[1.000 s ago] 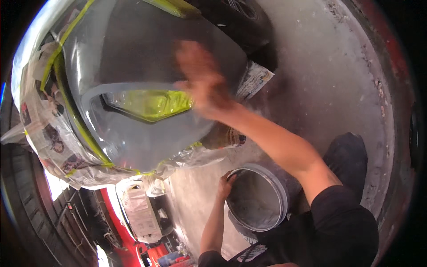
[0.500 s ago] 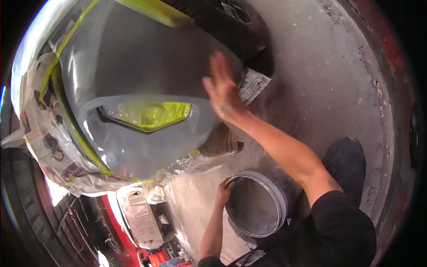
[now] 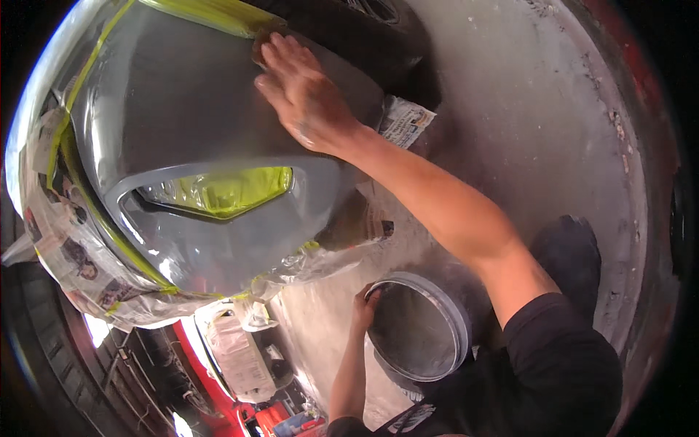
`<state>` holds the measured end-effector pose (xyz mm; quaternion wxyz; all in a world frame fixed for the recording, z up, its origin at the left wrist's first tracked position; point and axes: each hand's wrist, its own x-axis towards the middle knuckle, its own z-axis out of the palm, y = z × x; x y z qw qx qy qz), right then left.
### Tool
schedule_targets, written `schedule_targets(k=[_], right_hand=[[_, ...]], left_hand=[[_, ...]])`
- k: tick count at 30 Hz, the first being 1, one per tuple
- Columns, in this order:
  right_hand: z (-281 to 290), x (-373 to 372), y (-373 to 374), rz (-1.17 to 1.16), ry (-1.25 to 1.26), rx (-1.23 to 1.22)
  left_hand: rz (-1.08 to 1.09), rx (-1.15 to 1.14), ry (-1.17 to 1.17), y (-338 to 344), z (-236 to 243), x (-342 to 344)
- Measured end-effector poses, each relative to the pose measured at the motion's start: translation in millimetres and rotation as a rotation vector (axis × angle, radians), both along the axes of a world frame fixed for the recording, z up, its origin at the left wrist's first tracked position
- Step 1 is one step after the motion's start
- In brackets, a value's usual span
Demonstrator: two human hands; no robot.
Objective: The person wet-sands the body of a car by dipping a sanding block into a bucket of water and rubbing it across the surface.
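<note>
Two bare hands at work here, and one big grey car body panel fills the far left. The right hand is up on it, at the panel's far right part: four fingers stretched nearly straight and close together, thumb a little apart, the hand laid along the surface. One small brownish patch shows right at those fingertips; whether the hand has hold of it, I cannot tell.

Down to the near side, the left hand, fingers curled over the rim of one round grey bucket, mouth toward us, dusty grey inside.

Back to the panel: one headlamp opening, covered in yellow-green, sits nearer than the right hand and to its left. Two runs of yellow-green tape stand out: one broad strip along the far edge, one narrow strip down the left. Masking paper wraps the left side, and one printed sheet pokes out to the right, past the wrist. One dark tyre sits far beyond the panel, with one dark-clothed leg at the near right.
</note>
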<state>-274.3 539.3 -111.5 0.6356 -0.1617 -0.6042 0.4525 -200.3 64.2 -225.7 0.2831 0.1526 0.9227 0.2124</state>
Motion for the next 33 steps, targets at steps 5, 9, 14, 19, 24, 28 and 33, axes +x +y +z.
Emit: schedule_targets(k=[5,9,14,19,24,28,33], right_hand=[[-86,-2,-13,0.202,0.001,-0.509],[-17,6,-1,0.133,0.020,-0.191],[-136,-17,-23,0.190,0.115,-0.582],[-13,-1,-3,0.053,0.069,-0.232],[-92,-11,-38,0.110,0.060,-0.520],[-30,5,-20,0.119,-0.021,-0.452],[-27,12,-34,0.126,0.086,-0.185]], left_hand=[[-0.001,-0.045,0.041,0,5,-6],[-0.021,-0.031,0.064,11,6,5],[-0.008,-0.034,0.056,-6,0,-6],[-0.038,-0.039,0.055,12,3,-2],[-0.056,-0.061,0.052,7,9,-2],[-0.019,-0.063,0.068,-23,-4,-3],[0.066,-0.013,0.025,-2,-7,-2]])
